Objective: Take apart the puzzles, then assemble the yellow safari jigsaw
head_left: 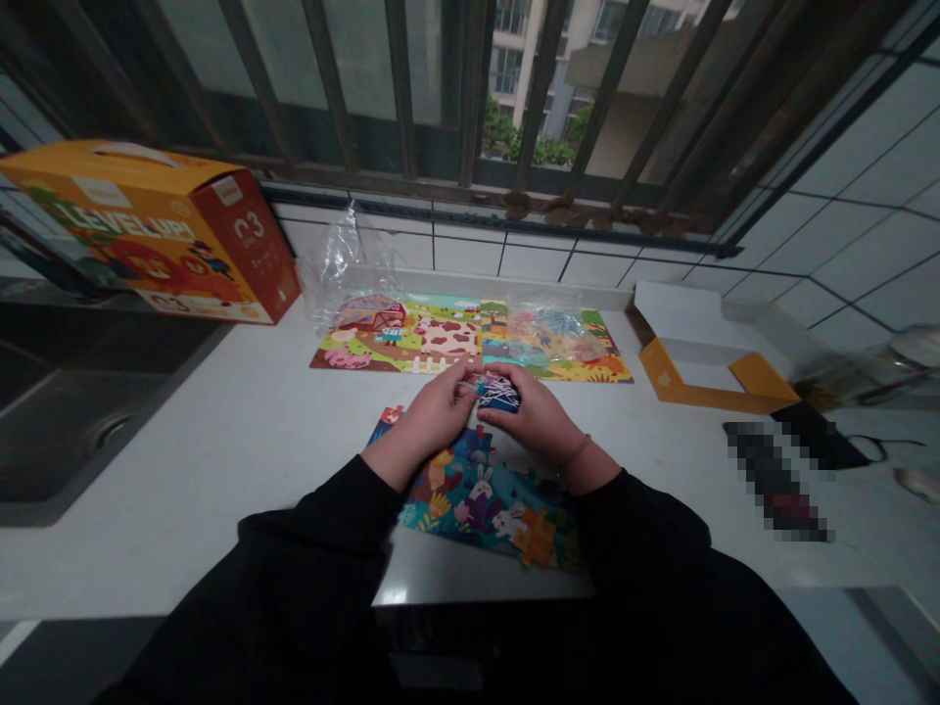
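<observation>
My left hand [433, 413] and right hand [534, 411] curl closed together around a small dark blue packet [497, 394], gripping it between the fingers, just above a children's jigsaw puzzle [481, 514] on the white bench [220, 519]. Beyond my fingertips lies a farm-scene puzzle [470, 338], with a clear plastic bag [342, 264] behind it. An orange cardboard box [151, 230] stands at left, an opened orange-and-white carton [705, 367] at right.
</observation>
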### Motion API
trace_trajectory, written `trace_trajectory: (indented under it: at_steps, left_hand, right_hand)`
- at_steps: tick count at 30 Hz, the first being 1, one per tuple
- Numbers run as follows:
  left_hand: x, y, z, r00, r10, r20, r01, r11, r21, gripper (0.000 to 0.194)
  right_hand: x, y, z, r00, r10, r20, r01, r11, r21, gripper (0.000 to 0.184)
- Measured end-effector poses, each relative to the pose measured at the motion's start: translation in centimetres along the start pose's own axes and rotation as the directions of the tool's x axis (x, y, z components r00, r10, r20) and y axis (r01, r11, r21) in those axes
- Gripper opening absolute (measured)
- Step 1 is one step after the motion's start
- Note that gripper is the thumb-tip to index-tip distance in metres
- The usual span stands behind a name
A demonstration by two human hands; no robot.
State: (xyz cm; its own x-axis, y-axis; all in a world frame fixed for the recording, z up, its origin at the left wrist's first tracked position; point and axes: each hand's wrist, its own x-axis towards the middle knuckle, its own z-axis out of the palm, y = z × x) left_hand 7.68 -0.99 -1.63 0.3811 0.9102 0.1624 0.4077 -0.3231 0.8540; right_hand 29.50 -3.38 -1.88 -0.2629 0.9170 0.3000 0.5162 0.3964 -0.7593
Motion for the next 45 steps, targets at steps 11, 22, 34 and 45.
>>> trace_trajectory:
  at_steps: [11, 22, 34, 45]
  left_hand:
    - [-3.7, 4.8, 0.7, 0.839, 0.402, 0.368, -0.457, 0.886, 0.074, 0.027]
    - [-4.9, 4.6, 2.8, 0.703, 0.372, 0.606, -0.505, 0.861, 0.058, 0.043]
    - [-0.5, 0.8, -2.0, 0.988, 0.155, 0.018, -0.156, 0.983, 0.098, 0.023]
    - [-0.7, 0.7, -0.6, 0.997, 0.033, 0.064, -0.032, 0.999, -0.029, 0.017]
  right_hand:
    - [0.2, 1.8, 0.1, 0.999, 0.016, -0.042, -0.024, 0.982, -0.190, 0.036]
    - [0.3, 1.6, 0.1, 0.994, 0.062, -0.088, -0.076, 0.985, -0.157, 0.044]
    - [0.4, 0.3, -0.6, 0.883, 0.433, -0.182, -0.276, 0.792, 0.544, 0.061]
    - [0.0, -1.0, -0.3, 0.954, 0.297, 0.026, -0.273, 0.834, 0.480, 0.063]
